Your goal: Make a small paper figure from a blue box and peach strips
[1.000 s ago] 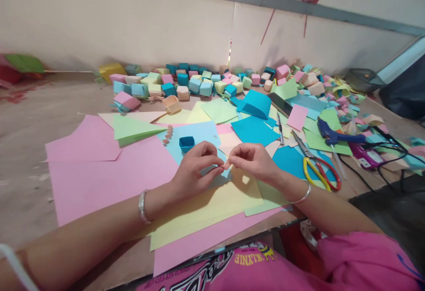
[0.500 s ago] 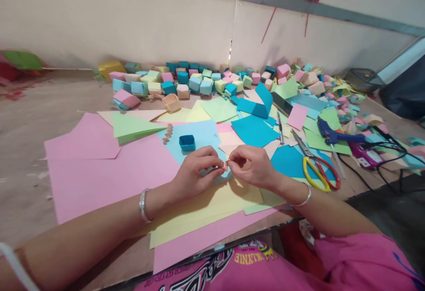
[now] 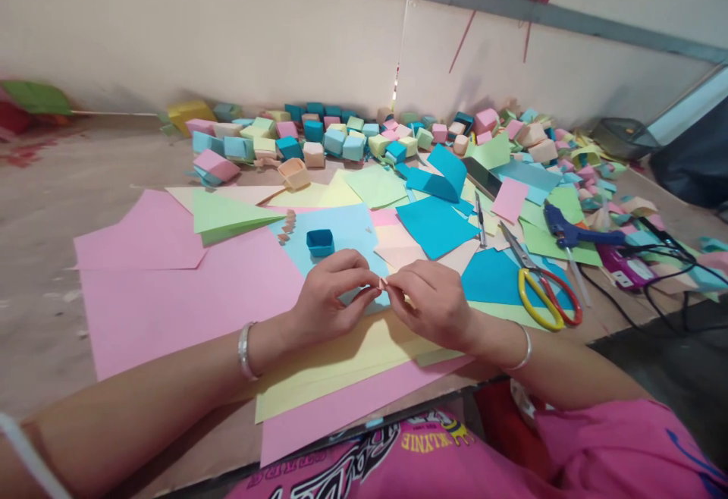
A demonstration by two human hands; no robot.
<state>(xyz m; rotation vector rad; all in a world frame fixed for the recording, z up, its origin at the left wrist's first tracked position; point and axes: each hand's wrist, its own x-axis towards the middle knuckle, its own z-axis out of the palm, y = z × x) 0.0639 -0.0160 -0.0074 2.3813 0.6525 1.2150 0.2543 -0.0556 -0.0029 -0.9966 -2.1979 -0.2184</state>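
Between the fingertips of both my hands is a small peach paper piece [image 3: 382,284], mostly covered by the fingers. My left hand [image 3: 335,294] pinches it from the left with thumb and forefinger. From the other side my right hand [image 3: 429,300] pinches it too, fingers bunched together. Just beyond the left hand a small open dark-blue paper box [image 3: 320,243] stands on a light-blue sheet [image 3: 346,220]. Several tiny folded peach pieces [image 3: 287,226] lie in a row left of that box. Yellow paper [image 3: 330,374] lies beneath my hands.
Scissors [image 3: 543,287] with yellow and red handles lie right of my hands, near a craft knife [image 3: 481,222] and a blue glue gun [image 3: 580,235] with cables. Several small paper boxes [image 3: 335,142] line the back. Pink sheets [image 3: 187,309] spread at left.
My right hand has turned and lowered slightly, its fingers now closer together over the peach piece. The left hand stays almost in place, and the pinched piece shifts slightly left.
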